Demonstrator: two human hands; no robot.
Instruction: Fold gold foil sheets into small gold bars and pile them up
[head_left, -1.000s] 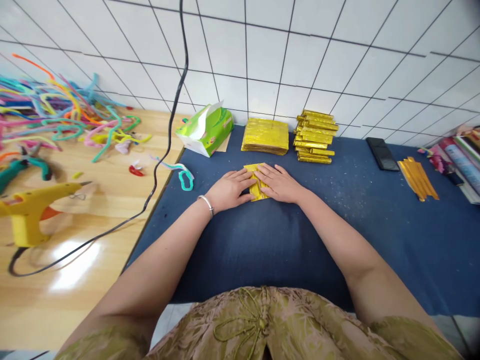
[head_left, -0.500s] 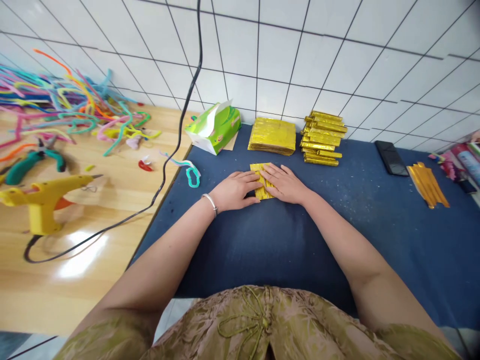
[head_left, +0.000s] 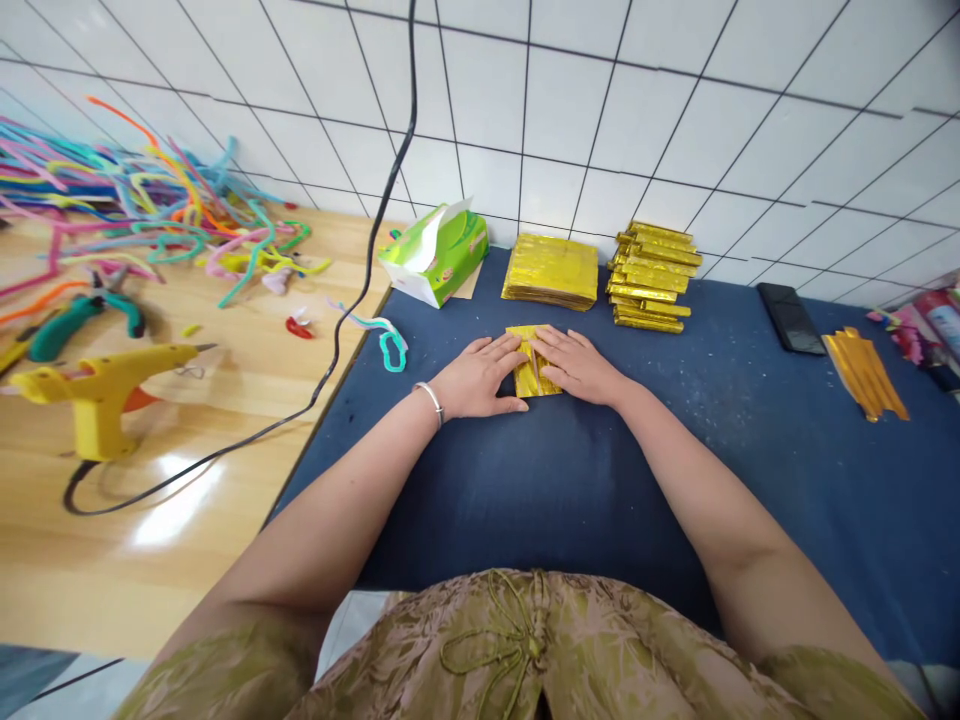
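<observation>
A small folded sheet of gold foil paper [head_left: 532, 372] lies on the blue cloth [head_left: 570, 470]. My left hand [head_left: 480, 378], with a silver bangle on its wrist, presses down on the sheet's left side. My right hand [head_left: 579, 364] presses on its right side, fingers pointing left. Both hands lie flat, fingertips almost meeting over the foil. Behind them a flat stack of gold sheets [head_left: 552, 270] and a pile of folded gold pieces [head_left: 654, 277] stand against the tiled wall.
A green tissue box [head_left: 437, 254] sits at the cloth's back left corner. On the wooden table to the left lie a yellow glue gun [head_left: 97, 385], a black cable [head_left: 315, 385], pliers [head_left: 79, 318] and several coloured pipe cleaners [head_left: 135, 215]. A black phone [head_left: 790, 318] and gold strips [head_left: 866, 372] lie at right.
My hands stay pressed on the foil sheet, with the fingers shifting slightly on it. The camera has swung a little, so everything sits slightly further right in the picture.
</observation>
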